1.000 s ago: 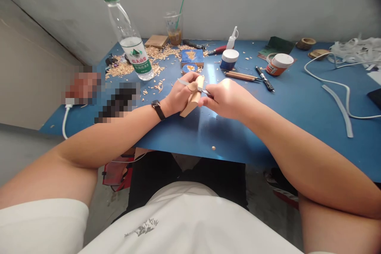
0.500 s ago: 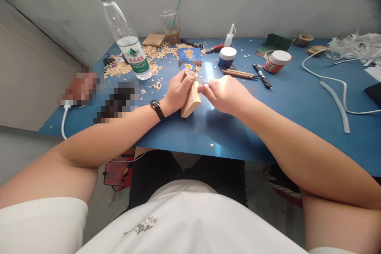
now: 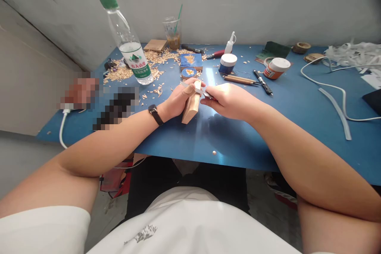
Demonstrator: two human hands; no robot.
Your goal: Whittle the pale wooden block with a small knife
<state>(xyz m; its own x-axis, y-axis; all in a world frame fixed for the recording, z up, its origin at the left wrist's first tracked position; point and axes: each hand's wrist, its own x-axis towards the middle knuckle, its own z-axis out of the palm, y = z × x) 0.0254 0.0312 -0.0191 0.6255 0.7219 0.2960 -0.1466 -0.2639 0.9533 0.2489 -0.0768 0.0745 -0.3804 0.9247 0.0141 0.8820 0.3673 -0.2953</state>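
In the head view, my left hand (image 3: 177,98) is closed around a pale wooden block (image 3: 191,108), held tilted above the blue table. White wrapping shows near the thumb and fingers of that hand. Close by on the right, my right hand (image 3: 229,98) grips a small knife (image 3: 208,95) with a silvery blade; most of its handle is hidden in the fist. The blade points at the block's upper end, and I cannot tell whether it touches. Just behind the block lie a round blue painted piece (image 3: 189,72) and a blue painted square block (image 3: 191,61).
A water bottle (image 3: 133,57) stands left among wood shavings (image 3: 119,74). Behind are a plastic cup (image 3: 173,35) and a glue bottle (image 3: 229,43). To the right lie a blue paint jar (image 3: 228,63), wooden-handled tools (image 3: 239,79), a black pen (image 3: 262,82), an orange jar (image 3: 276,68) and a white cable (image 3: 343,91).
My right hand has shifted slightly right, showing more of the knife. The block has turned a little in my left hand, and the whole scene sits slightly lower in view.
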